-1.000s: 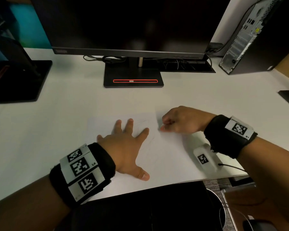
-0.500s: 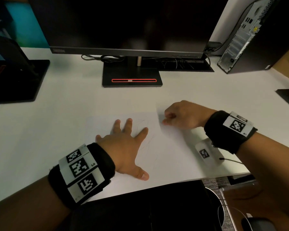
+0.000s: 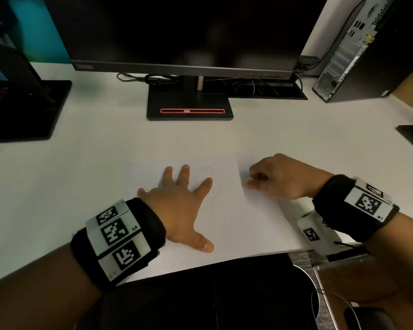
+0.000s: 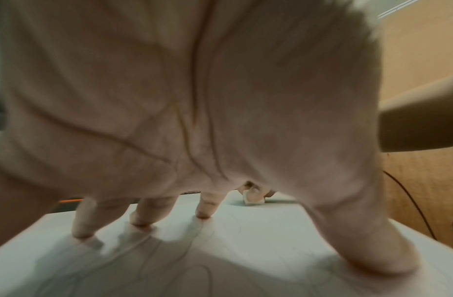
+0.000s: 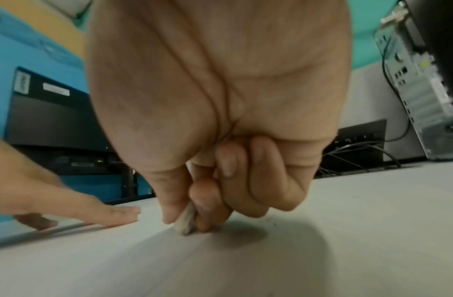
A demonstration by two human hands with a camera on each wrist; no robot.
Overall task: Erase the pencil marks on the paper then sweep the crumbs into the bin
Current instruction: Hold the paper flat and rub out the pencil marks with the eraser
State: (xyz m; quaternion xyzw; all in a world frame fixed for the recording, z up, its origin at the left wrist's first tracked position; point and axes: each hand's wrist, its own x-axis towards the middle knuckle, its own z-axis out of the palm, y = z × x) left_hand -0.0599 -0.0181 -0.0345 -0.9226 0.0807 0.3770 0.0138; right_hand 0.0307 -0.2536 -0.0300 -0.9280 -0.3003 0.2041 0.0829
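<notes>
Under the right hand's [image 3: 275,178] grip, a worn eraser [image 5: 186,220] is pinched tight and pressed to the paper [image 3: 243,222] on the counter [image 3: 57,186]. Left of that grip, the left hand [image 3: 177,206] lies spread flat, pinning the sheet. Faint pencil marks [image 3: 206,177] remain, so erasing seems unfinished; sweeping crumbs hasn't begun.
</notes>
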